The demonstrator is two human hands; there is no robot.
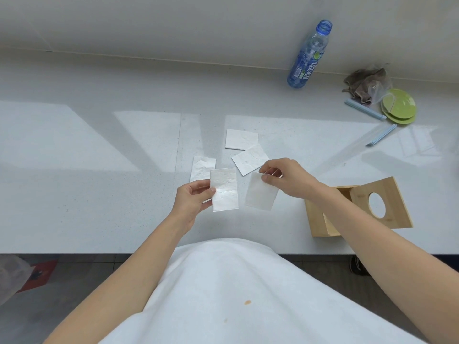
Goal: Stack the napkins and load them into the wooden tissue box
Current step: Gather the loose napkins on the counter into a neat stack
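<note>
My left hand holds a folded white napkin upright by its left edge, above the counter. To its right, my right hand pinches the top corner of a second white napkin, which hangs tilted. Three more napkins lie flat on the counter behind them: one partly hidden behind the held one, one angled, one farthest back. The wooden tissue box stands at the right under my right forearm, its lid with a round hole tipped up.
A white counter runs along a wall. At the back right stand a blue plastic bottle, a brown cloth, green plates and two pale blue clip sticks. The counter's front edge is near my body.
</note>
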